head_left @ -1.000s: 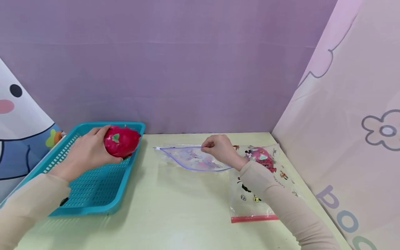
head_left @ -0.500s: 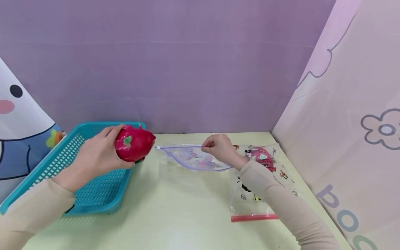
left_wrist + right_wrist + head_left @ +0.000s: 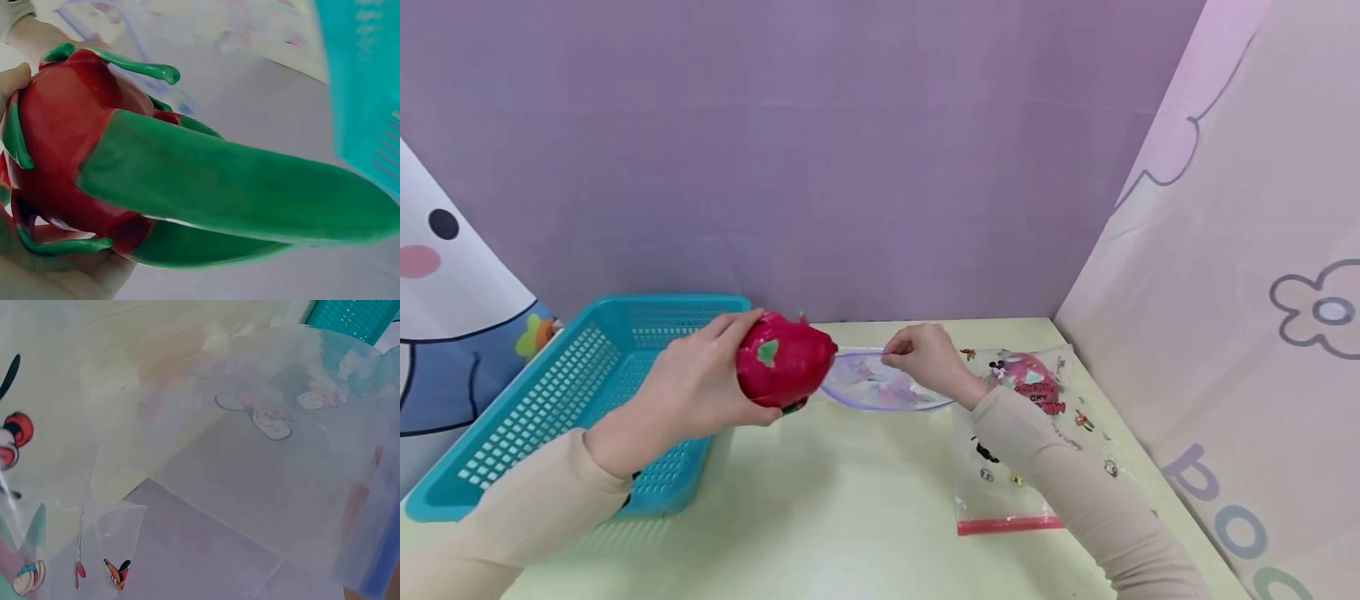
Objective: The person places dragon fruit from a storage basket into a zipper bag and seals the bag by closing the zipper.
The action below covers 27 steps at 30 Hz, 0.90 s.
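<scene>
My left hand (image 3: 688, 387) grips a dragon fruit (image 3: 786, 360), held in the air between the basket and a clear zip bag. It is red with green scales, and long green leaves (image 3: 237, 181) stretch toward the left wrist camera. The purple-edged zip bag (image 3: 880, 385) lies at the back of the table with its mouth spread apart; the fruit hides its left end. My right hand (image 3: 928, 358) pinches the bag's far rim between thumb and fingers. Printed cartoon figures show through the bag's film (image 3: 262, 475) in the right wrist view.
A teal mesh basket (image 3: 673, 310) stands at the left; its inside is partly behind my left arm. On the right lies another printed bag (image 3: 992, 496) with a red zip strip, a pink-red object (image 3: 1030, 375) inside. A purple backdrop (image 3: 880, 167) rises behind the table.
My left hand has carried the dragon fruit rightward from above the basket to the left end of the purple-edged bag. The right hand has kept its pinch in the same place.
</scene>
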Each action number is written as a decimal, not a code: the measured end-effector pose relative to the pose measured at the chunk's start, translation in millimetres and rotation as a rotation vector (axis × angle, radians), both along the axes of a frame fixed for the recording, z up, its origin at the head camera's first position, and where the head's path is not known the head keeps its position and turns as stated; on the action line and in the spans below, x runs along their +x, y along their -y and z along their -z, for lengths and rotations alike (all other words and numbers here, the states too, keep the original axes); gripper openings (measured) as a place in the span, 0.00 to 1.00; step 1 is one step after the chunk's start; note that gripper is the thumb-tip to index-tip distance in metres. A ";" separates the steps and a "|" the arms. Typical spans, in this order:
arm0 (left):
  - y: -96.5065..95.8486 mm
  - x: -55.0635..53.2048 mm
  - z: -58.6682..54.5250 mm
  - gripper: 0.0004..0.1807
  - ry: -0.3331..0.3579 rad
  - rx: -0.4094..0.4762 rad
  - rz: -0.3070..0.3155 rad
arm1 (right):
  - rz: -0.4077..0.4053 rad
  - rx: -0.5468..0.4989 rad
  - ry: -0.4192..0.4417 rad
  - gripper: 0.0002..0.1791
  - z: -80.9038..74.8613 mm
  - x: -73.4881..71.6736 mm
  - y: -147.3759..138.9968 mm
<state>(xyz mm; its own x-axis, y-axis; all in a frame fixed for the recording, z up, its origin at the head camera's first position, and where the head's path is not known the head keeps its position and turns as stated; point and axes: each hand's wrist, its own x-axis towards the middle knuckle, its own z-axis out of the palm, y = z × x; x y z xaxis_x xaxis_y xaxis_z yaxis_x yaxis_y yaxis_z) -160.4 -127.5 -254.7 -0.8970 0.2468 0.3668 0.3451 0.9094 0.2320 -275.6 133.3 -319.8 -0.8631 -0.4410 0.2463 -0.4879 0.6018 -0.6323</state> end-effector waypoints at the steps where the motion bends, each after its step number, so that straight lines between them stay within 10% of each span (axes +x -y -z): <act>1: -4.4 0.2 0.8 0.58 0.004 0.010 0.010 | -0.001 -0.003 0.002 0.03 0.2 0.2 0.3; 27: -50.5 -10.0 40.8 0.57 -0.051 -0.064 0.063 | 0.003 -0.052 0.070 0.05 -0.5 -1.9 14.9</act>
